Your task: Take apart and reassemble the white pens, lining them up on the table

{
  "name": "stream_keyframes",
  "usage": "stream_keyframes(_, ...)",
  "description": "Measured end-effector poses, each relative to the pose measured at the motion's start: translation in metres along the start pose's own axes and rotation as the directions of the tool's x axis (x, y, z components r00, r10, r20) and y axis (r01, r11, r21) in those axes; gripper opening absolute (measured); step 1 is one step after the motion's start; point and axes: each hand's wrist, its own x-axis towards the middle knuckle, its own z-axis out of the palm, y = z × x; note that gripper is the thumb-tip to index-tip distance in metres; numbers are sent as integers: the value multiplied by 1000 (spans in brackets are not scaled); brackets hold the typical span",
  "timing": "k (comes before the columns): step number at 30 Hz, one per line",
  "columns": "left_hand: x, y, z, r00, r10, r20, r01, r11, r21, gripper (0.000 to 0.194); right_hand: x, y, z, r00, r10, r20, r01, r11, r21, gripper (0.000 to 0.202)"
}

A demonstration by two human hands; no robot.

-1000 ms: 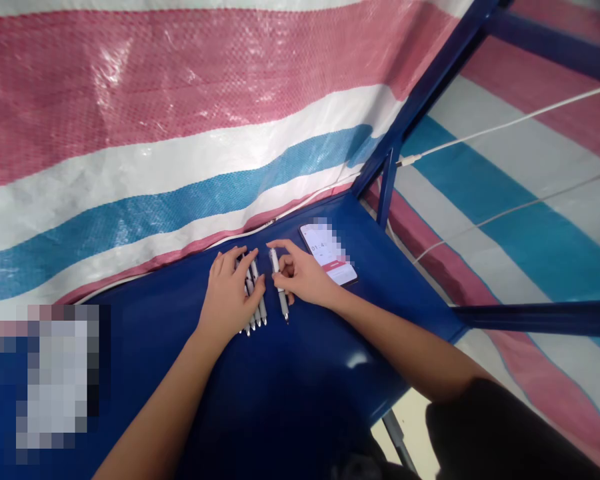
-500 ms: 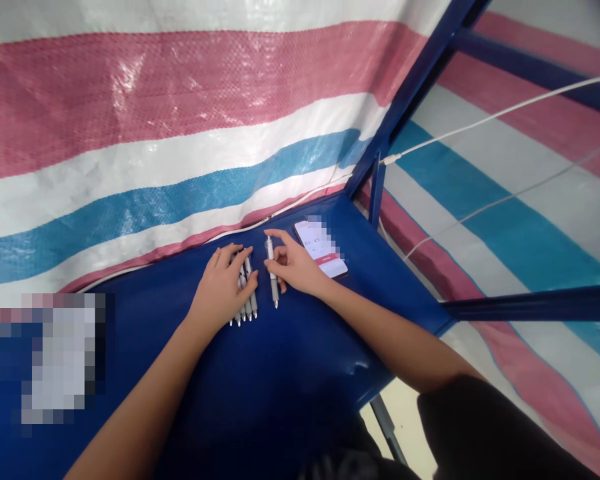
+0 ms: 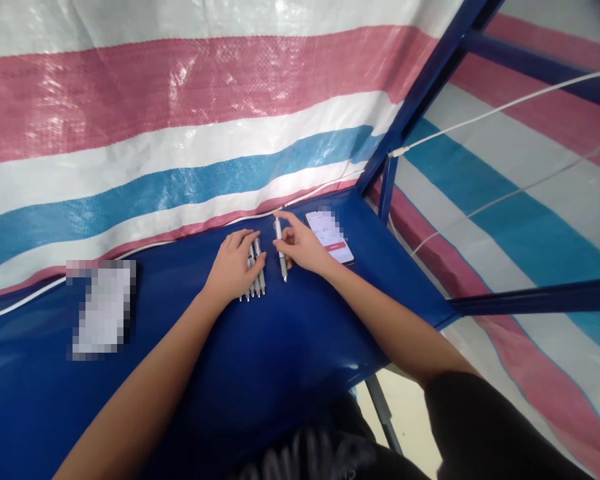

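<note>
My left hand (image 3: 234, 265) rests over a row of several grey-and-white pens (image 3: 260, 273) lying side by side on the blue table (image 3: 290, 347). Its thumb and forefinger curve around the row's right side, and the palm hides part of the pens. Just to the right, my right hand (image 3: 303, 245) holds a single pen (image 3: 281, 253) of the same look between thumb and fingers. That pen points tip toward me, a small gap away from the row. The forefinger reaches to the pen's far end.
A phone (image 3: 333, 240) with a lit screen lies right of my right hand. At the left is a blurred-out pale object (image 3: 107, 307). A white cable (image 3: 145, 250) runs along the back edge, beside a striped sheet (image 3: 205, 173). A blue metal frame (image 3: 387, 187) stands at the right corner.
The view has shifted, so the table and everything on it sit slightly higher and further right. Both hands keep nearly the same pose around the pens.
</note>
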Motion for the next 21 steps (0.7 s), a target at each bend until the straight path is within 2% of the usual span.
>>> stream_keyframes(4, 0, 2, 0, 1000, 2, 1, -2, 1000, 3, 52, 1, -4, -9, 1000, -19, 4, 19, 1000, 4, 53)
stream_keyframes(8, 1, 5, 0, 999, -13, -34, 13, 1000, 7, 72, 1, -5, -12, 999, -19, -36, 22, 997, 70, 59)
stream_keyframes(10, 1, 7, 1, 999, -5, -35, 5, 1000, 14, 77, 1, -3, -12, 999, -4, -40, 7, 996, 85, 55)
stream_keyframes(13, 1, 9, 2, 1000, 3, -21, -2, 1000, 30, 67, 2, 1, -11, 999, -3, -44, 8, 993, 115, 54)
stream_keyframes(16, 1, 13, -1, 998, 1, -70, 1, 999, 39, 57, 2, 4, -11, 999, -21, -36, 25, 991, 135, 57)
stream_keyframes(19, 3, 22, -11, 979, -71, -193, 88, 993, 79, 42, 2, 4, -11, 999, -46, -27, 49, 989, 138, 51)
stream_keyframes(21, 8, 29, -21, 971, -122, -207, 151, 980, 130, 30, 2, 4, -11, 998, -54, -23, 56, 989, 138, 51)
